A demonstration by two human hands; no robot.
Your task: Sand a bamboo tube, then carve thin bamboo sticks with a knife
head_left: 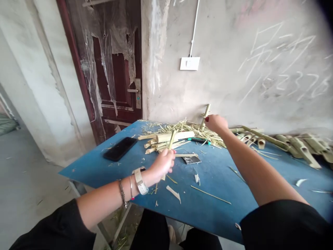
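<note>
The left hand [161,165] closes tightly around a thin bamboo sliver [171,139] at mid-frame; the right hand [217,123], upper right of it, meets an upright bamboo piece [205,116], its grip unclear. A slip could drive the sliver's sharp end into the palm.

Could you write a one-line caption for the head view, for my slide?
Left hand grips a thin bamboo stick above a blue table with bamboo offcuts; right hand nears an upright bamboo piece.

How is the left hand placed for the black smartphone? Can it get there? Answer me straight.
Probably yes. The left hand is close to the black smartphone, with only small scraps between them on the blue table. Nothing blocks the way, though the hand grips a bamboo stick it would likely need to put down first.
</note>
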